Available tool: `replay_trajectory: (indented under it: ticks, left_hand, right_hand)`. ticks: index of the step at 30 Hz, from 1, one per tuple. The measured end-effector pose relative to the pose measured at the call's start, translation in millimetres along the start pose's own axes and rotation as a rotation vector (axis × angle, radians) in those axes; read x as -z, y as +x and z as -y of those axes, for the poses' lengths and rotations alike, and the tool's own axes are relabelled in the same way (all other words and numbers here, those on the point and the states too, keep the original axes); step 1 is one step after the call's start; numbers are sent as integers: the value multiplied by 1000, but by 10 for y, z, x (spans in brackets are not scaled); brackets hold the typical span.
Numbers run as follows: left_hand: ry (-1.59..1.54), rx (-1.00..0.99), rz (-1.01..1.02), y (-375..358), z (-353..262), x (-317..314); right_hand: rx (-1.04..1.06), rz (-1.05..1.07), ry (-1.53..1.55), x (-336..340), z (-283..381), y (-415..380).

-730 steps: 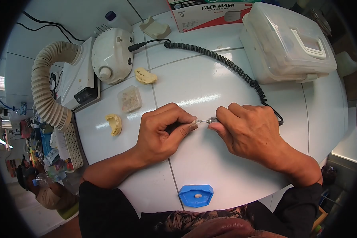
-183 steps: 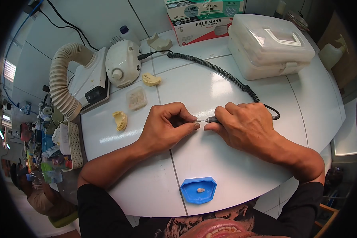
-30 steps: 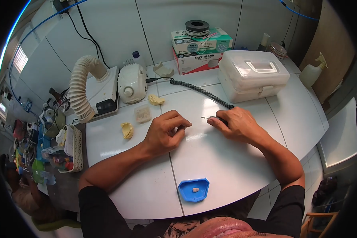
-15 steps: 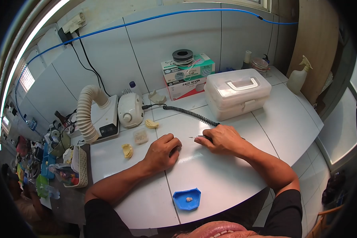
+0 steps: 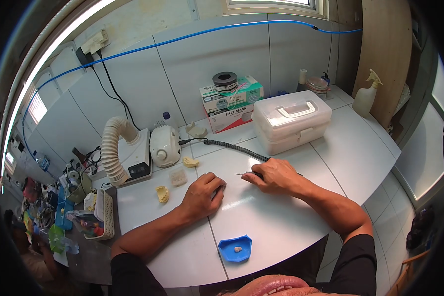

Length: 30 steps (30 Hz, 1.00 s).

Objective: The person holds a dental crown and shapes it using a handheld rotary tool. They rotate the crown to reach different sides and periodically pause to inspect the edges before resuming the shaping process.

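My left hand (image 5: 203,196) rests on the white tabletop with its fingers curled; whether anything is inside them is hidden. My right hand (image 5: 276,177) is closed around a slim handpiece (image 5: 251,173), whose thin metal tip points left toward my left hand. A coiled black cord (image 5: 234,146) runs from the white control unit (image 5: 165,146) to my right hand. Left of my left hand lie a yellowish dental cast (image 5: 163,194), another cast piece (image 5: 190,162) and a small clear box (image 5: 178,176). Nearer my body, a blue tray (image 5: 228,249) holds a small pale piece (image 5: 238,249).
A white case (image 5: 292,123), stacked mask boxes (image 5: 234,106) and a spray bottle (image 5: 366,96) stand at the back. The ribbed hose (image 5: 111,148) rises at the left, near a woven basket (image 5: 107,214). Another person sits at the far left.
The camera view has tilted and shifted slightly. Both hands stay in nearly the same places on the table, and my right hand still holds the handpiece.
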<state>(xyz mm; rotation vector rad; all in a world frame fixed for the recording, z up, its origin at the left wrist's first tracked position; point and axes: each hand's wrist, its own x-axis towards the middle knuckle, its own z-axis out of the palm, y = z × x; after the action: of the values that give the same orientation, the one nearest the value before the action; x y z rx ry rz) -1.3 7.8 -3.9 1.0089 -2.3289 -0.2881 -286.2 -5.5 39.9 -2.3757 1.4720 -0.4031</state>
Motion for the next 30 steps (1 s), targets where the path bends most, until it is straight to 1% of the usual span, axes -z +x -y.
replay_trajectory:
  ticks: [5,8,11,17,20,21,30]
  left_hand:
    - [-29,33,5,-11,15,9]
    - [-125,22,-34,-6,18,17]
    - [-237,54,-73,9,-16,-6]
    - [-268,112,-46,63,-44,33]
    - [-317,148,-22,59,-17,42]
    - [-345,118,-40,71,-8,41]
    - [-473,162,17,121,105,80]
  right_hand:
    - [37,-103,13,-1,20,-17]
    - [44,-95,-7,23,26,-21]
    - [49,-65,-42,-13,13,-28]
    - [30,-9,-70,-50,-23,8]
    - [71,-11,-123,-90,-47,29]
    - [81,-17,-122,-89,-40,48]
    - [105,-39,-81,-64,-63,93]
